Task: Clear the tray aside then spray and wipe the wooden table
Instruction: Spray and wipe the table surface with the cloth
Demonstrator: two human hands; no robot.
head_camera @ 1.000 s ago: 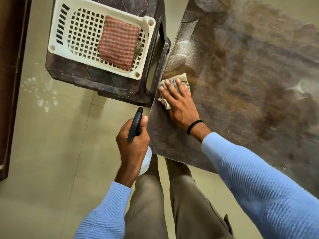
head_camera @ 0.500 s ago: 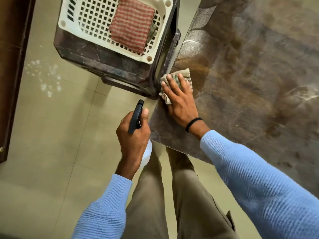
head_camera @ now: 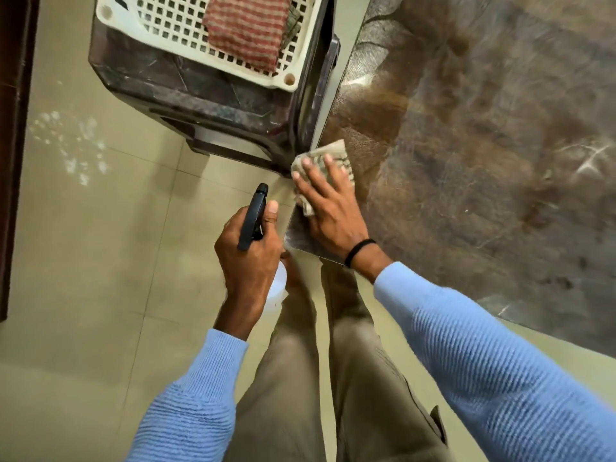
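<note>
The dark brown wooden table (head_camera: 483, 135) fills the right side, streaked with wet marks. My right hand (head_camera: 328, 211) presses flat, fingers straight, on a beige wiping cloth (head_camera: 328, 155) at the table's near-left corner, close to the left edge. My left hand (head_camera: 250, 255) hangs over the floor left of that corner and grips a spray bottle (head_camera: 254, 216) by its black trigger head; the white body shows below the hand. The white perforated tray (head_camera: 186, 31) sits on a dark chair at the upper left, off the table.
A folded red striped cloth (head_camera: 246, 26) lies in the tray. The dark chair (head_camera: 213, 98) stands close against the table's left edge. Pale floor tiles (head_camera: 100, 261) spread to the left, with white specks. A dark wooden edge (head_camera: 13, 128) runs along the far left. My legs stand below the corner.
My right hand has drawn the cloth nearer along the table's left edge toward the corner. The view has shifted, so tray and chair sit higher in the frame. My left hand keeps gripping the bottle.
</note>
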